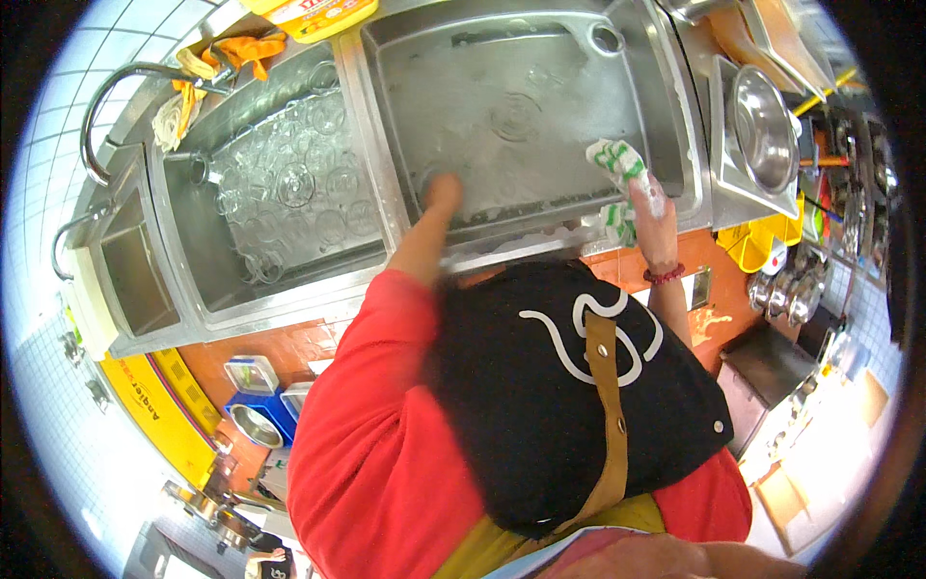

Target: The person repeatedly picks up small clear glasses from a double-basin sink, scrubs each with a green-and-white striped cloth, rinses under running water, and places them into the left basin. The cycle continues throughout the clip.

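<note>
My right hand, soapy at the back and wearing a red bead bracelet, grips a wet green-and-white striped cloth over the near right rim of a stainless steel sink basin. The cloth hangs out on both sides of the fist. My left hand is blurred, low in the near left corner of the same basin. A faint round shape shows by its fingers, but whether it is held cannot be made out. Cloudy water fills this basin, and a round clear glass item shows in it. Many clear glasses crowd the left basin.
Orange rubber gloves and a curved faucet are at the back left. A yellow container stands behind the basins. On the right counter sits a steel bowl. A blue crate is below left.
</note>
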